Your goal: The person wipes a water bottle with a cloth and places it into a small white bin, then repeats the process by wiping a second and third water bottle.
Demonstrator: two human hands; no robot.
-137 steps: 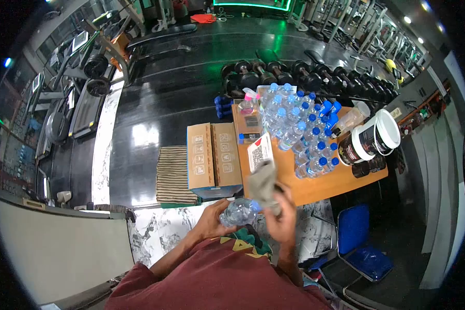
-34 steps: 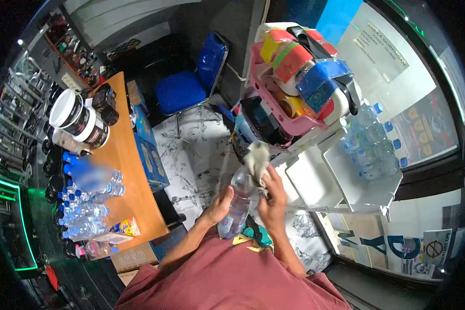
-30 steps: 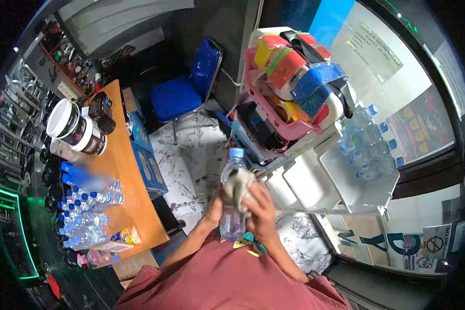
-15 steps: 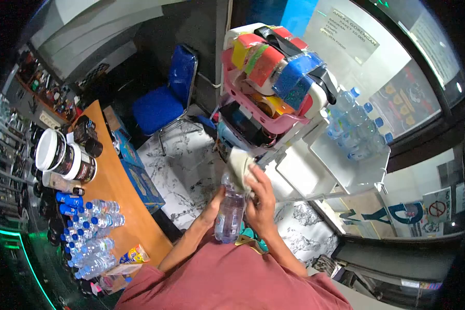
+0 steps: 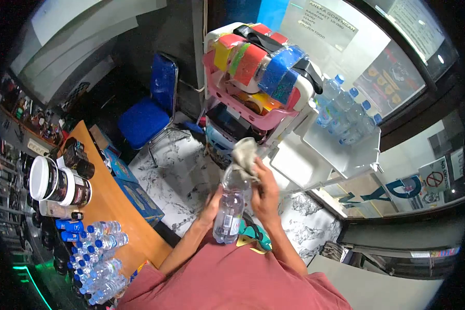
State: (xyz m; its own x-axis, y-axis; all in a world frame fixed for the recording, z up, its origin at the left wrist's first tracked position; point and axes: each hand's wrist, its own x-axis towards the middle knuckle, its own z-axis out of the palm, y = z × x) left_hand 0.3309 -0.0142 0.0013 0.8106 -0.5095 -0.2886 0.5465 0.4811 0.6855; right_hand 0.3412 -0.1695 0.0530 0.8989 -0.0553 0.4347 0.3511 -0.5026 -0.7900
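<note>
A clear plastic bottle (image 5: 230,214) stands nearly upright close to my chest, its barcode label facing me. My left hand (image 5: 210,209) is closed around the bottle's left side. A pale beige cloth (image 5: 245,155) is bunched over the bottle's upper part, and it hides the neck and any cap. Fingers of my right hand (image 5: 266,194) are closed on this cloth at the upper right of the bottle.
Several water bottles (image 5: 106,268) and white tubs (image 5: 75,187) stand on the wooden counter (image 5: 132,219) at left. A blue chair (image 5: 145,121) is behind it. Ahead is a rack with a pink basket (image 5: 253,116); more large bottles (image 5: 346,116) fill a white tray (image 5: 364,160).
The bottle has turned in my left hand, so the barcode now shows. My right hand and the cloth have shifted slightly up and right on it. The view has swung a little right.
</note>
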